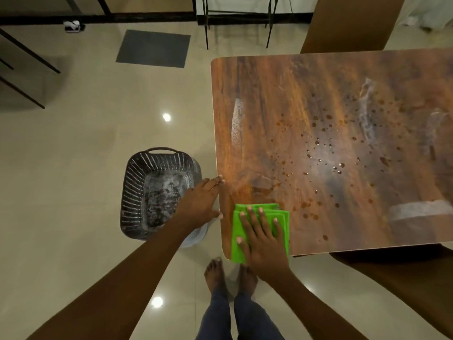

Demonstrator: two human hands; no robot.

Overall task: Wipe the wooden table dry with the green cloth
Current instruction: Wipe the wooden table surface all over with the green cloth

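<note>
Table (269, 106) corner: flat right hand (262, 244) presses green cloth (284, 231); left hand (201, 202), fingers straight, touches side edge.

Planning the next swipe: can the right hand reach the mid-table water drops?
Probably yes: the right hand lies flat on the green cloth at the near corner, with only open table between it and the water drops.

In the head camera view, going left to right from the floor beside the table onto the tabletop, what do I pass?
Dark perforated basket → left hand touching the edge of the wooden table → green cloth, with the right hand flat on it → scattered water drops.
</note>
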